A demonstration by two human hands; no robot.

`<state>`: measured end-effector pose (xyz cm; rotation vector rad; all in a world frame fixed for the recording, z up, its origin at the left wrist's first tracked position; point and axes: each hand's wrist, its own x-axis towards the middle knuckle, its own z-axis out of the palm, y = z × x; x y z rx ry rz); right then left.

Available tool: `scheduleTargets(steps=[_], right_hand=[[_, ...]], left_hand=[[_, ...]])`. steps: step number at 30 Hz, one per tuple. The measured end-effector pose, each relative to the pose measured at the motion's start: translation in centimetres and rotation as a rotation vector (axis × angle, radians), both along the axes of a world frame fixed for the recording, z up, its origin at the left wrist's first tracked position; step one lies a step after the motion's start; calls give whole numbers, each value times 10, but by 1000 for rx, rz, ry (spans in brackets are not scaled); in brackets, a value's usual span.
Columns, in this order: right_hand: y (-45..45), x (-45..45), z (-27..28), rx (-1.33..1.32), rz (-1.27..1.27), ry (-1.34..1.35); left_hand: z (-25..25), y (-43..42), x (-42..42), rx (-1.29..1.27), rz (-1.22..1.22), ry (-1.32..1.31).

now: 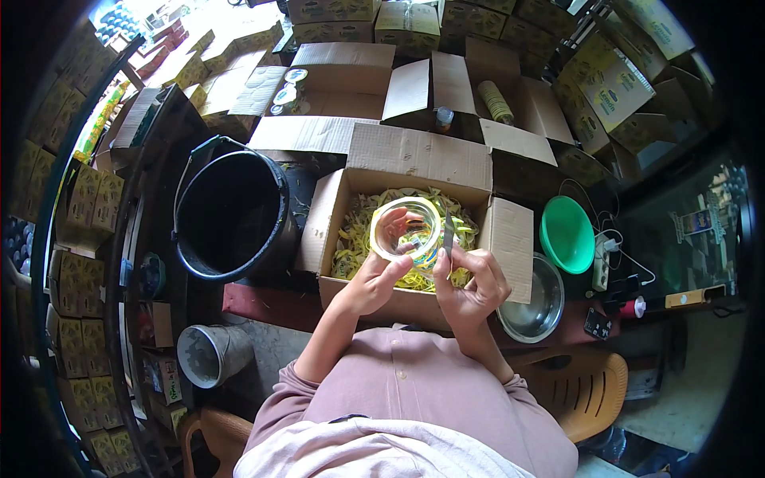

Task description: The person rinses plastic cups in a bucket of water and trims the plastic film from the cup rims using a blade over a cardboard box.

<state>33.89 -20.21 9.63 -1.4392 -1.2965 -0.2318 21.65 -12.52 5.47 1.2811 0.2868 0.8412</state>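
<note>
My left hand (371, 283) is closed around a clear jar (408, 228) with a yellowish rim, its round opening tilted up toward me. Coloured print shows on the jar's side. Between the thumb and fingers of my right hand (476, 288) is a knife (449, 231), its thin dark blade pointing up, close beside the jar's right edge. Below both hands stands an open cardboard box (421, 149) holding a heap of yellow-green shredded strips (360, 231).
A black bucket (185, 215) stands left of the box, a grey bucket (195, 358) lower down. On the right are a green bowl (567, 235), a clear basin (550, 307) and a power strip (601, 271). Behind, an open carton (339, 56) holds several lidded jars. An orange chair (598, 382) is beside me.
</note>
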Motion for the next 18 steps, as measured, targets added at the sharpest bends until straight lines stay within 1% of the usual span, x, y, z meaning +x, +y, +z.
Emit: scheduleTargets(steps=[3,6,12,18], right_hand=[[-1,-2,-1,-8,-15,-16],[4,-1,-5,40,-12,-2],[7,3,-5,108,-29,-80],[8,5,2,65,-17,-58]], left_hand=[[0,0,1,5,3,-17],[0,1,0,8,-27,-4],[0,0,-1,26,-44,38],[1,1,-4,102,-65,88]])
